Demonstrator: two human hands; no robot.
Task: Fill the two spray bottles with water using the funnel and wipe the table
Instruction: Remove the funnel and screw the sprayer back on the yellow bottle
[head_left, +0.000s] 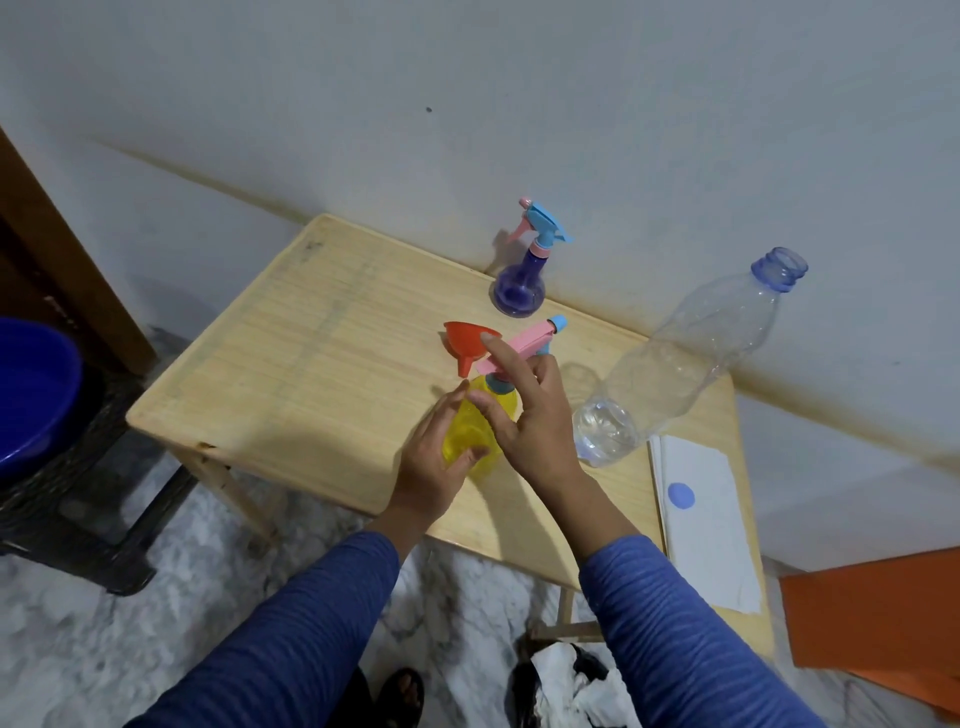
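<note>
Now both hands' fingers (470, 460) wrap the yellow spray bottle (470, 426) on the table (311, 364).

We see soft, dim indoor light; shadows fall left on the counter (311, 364), edges bow, and the hands (530, 421) blur slightly.

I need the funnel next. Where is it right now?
The red funnel lies on its side on the wooden table, mid-table in the head view, between the purple spray bottle behind it and the yellow spray bottle in front.

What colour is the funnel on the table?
Red-orange, the funnel shows best in the head view.
</note>
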